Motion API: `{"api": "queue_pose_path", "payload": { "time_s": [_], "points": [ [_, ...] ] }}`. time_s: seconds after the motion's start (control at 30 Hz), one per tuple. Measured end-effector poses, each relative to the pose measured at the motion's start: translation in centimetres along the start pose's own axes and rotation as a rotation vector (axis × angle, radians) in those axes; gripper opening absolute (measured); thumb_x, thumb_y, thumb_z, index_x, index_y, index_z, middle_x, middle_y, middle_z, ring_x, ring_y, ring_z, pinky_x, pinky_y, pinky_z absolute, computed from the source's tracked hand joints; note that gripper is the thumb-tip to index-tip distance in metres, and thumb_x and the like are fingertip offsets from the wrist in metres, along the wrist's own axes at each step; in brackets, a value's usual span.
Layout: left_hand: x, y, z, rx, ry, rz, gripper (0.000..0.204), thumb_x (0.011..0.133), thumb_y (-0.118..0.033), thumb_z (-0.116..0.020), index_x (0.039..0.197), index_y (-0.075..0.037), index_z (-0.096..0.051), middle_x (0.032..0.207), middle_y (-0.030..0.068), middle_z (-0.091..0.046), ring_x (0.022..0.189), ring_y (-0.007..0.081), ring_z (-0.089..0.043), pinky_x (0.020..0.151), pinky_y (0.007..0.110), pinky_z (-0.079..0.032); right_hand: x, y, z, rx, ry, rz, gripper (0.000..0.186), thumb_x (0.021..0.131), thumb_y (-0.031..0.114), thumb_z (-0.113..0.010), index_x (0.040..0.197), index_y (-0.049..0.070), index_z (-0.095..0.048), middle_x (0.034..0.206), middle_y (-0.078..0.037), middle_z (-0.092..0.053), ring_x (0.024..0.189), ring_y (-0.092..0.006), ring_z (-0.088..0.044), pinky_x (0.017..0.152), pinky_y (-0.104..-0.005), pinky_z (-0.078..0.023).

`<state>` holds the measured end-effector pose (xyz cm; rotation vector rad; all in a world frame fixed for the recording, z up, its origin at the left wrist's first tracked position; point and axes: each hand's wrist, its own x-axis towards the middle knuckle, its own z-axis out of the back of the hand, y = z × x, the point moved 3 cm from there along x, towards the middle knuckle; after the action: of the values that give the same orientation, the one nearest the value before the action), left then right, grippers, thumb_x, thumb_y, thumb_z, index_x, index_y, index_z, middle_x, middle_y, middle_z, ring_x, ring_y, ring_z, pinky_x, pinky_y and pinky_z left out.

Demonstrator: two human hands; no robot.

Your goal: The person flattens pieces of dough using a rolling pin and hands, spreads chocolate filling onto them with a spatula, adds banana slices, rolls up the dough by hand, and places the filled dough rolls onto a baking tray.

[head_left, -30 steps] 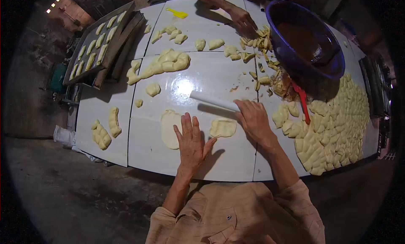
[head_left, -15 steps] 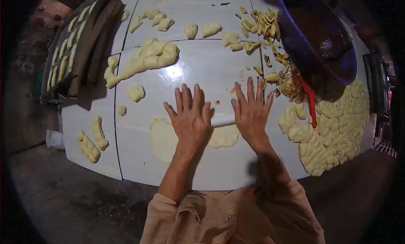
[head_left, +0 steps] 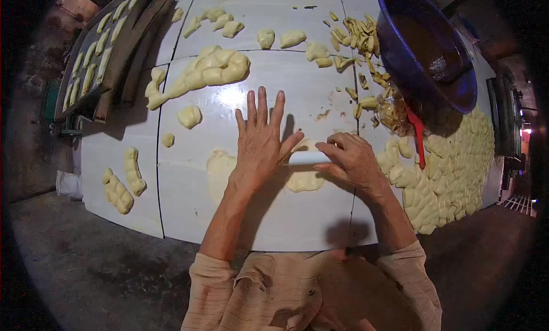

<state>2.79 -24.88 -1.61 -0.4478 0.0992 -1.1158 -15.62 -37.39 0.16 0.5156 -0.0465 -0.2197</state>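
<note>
A white rolling pin (head_left: pixel 309 158) lies across a flattened piece of dough (head_left: pixel 304 183) in the middle of the table. My left hand (head_left: pixel 260 142) is spread flat at its left end, fingers pointing away from me and the thumb beside the pin. The pin's right end is between the thumb and curled fingers of my right hand (head_left: pixel 355 160). Left of the pin, partly behind my left hand, another thin dough sheet (head_left: pixel 218 170) lies on the tabletop. A round dough lump (head_left: pixel 189 117) and a smaller ball (head_left: pixel 168 140) sit farther left.
A large dough mass (head_left: pixel 214 68) lies beyond my left hand. At right are a dark blue basin (head_left: pixel 472 88), sliced yellow filling (head_left: pixel 363 36), a red utensil (head_left: pixel 418 136) and a broad patch of dough pieces (head_left: pixel 452 171). A tray of filled strips (head_left: pixel 88 56) stands at far left.
My right hand has gone from lying flat with fingers spread to curling around the pin's right end. My left hand stays spread, its fingertips slightly farther forward.
</note>
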Motion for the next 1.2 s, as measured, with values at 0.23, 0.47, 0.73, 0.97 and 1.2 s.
{"api": "queue_pose_path", "payload": {
  "time_s": [0.23,0.47,0.73,0.97,1.2],
  "points": [
    [-5.7,-2.7,-1.6,0.108,0.056,0.089,0.068,0.102,-0.043,-0.05,0.157,-0.007,-0.037,0.164,0.0281,-0.025,0.154,0.047,-0.018,0.119,0.072,-0.01,-2.8,2.2,-3.2,-0.249,-0.16,-0.178,0.052,0.103,0.033,-0.053,0.151,0.013,-0.05,0.16,-0.018,-0.041,0.149,-0.0372,-0.036,0.119,-0.0591,-0.026],
    [-14.6,-4.7,-1.8,0.037,0.08,0.055,0.071,0.1,-0.048,-0.055,0.152,-0.002,-0.044,0.16,0.0246,-0.037,0.152,0.0436,-0.028,0.119,0.069,-0.015,-10.8,6.0,-6.6,-0.223,-0.187,-0.144,0.056,0.094,0.031,-0.067,0.146,0.015,-0.054,0.153,-0.013,-0.049,0.141,-0.0306,-0.044,0.116,-0.053,-0.025],
    [-18.0,-6.5,-1.2,0.143,-0.011,0.043,0.075,0.099,-0.053,-0.057,0.155,-0.007,-0.041,0.165,0.0215,-0.03,0.155,0.0448,-0.017,0.115,0.078,-0.003,-12.0,5.9,-6.5,-0.179,-0.268,-0.072,0.043,0.088,0.028,-0.074,0.131,0.021,-0.066,0.117,-0.003,-0.063,0.11,-0.0219,-0.059,0.101,-0.0486,-0.039],
    [-12.9,-3.4,-2.6,0.164,-0.023,0.08,0.067,0.099,-0.049,-0.056,0.151,-0.008,-0.047,0.157,0.0183,-0.046,0.151,0.0367,-0.034,0.116,0.077,-0.004,-5.8,4.1,-5.4,-0.25,-0.248,-0.157,0.049,0.095,0.033,-0.065,0.142,0.018,-0.059,0.141,-0.012,-0.054,0.132,-0.0316,-0.048,0.109,-0.0554,-0.034],
    [-4.5,-1.5,-1.5,0.149,-0.023,0.208,0.055,0.105,-0.035,-0.042,0.154,-0.009,-0.044,0.16,0.0241,-0.037,0.152,0.0424,-0.028,0.117,0.075,-0.008,0.7,1.4,-4.8,-0.445,-0.361,-0.365,0.054,0.098,0.037,-0.06,0.147,0.017,-0.054,0.158,-0.018,-0.042,0.146,-0.0392,-0.035,0.112,-0.07,-0.024]
  ]
}}
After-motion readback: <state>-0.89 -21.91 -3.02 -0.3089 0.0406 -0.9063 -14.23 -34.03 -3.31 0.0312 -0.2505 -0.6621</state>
